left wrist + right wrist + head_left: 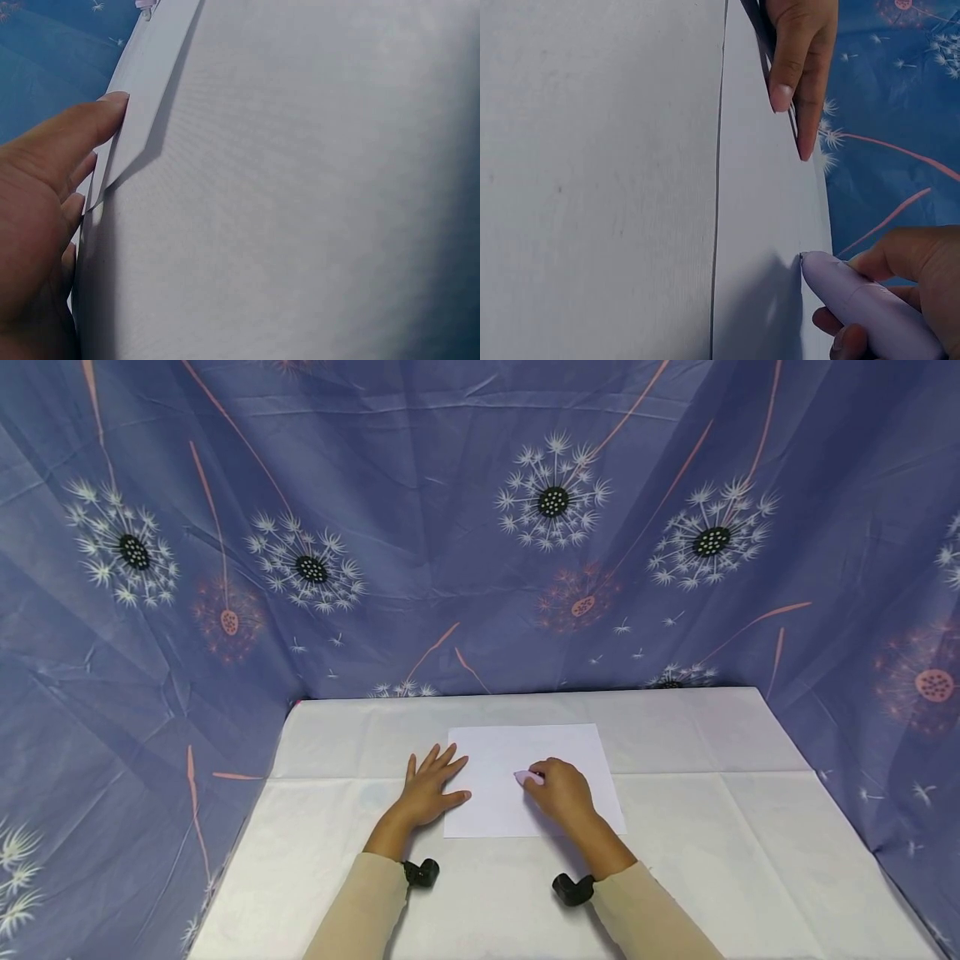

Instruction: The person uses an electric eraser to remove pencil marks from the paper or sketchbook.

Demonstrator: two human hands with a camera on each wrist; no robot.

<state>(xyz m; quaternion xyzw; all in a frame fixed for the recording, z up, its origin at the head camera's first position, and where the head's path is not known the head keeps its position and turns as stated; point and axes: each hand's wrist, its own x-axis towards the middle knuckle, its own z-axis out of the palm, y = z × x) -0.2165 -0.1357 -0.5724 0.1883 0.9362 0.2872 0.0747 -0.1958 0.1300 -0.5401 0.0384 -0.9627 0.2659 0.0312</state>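
A white sheet of paper (495, 752) lies on the white-covered table. My left hand (427, 789) rests at the sheet's left edge with fingers spread, the fingertips and thumb on the paper. Over the middle of the sheet, my right hand (562, 789) grips a thick lilac pen-like tool (870, 307) with a tapered end and a small dark tip. That tip points left and appears to touch the paper; its exact kind cannot be told. No marks show on the sheet.
The white tablecloth (697, 827) has fold creases. A blue curtain (427, 527) with dandelion prints hangs behind the table and at both sides. Each wrist wears a small black camera, such as the left camera (423, 873).
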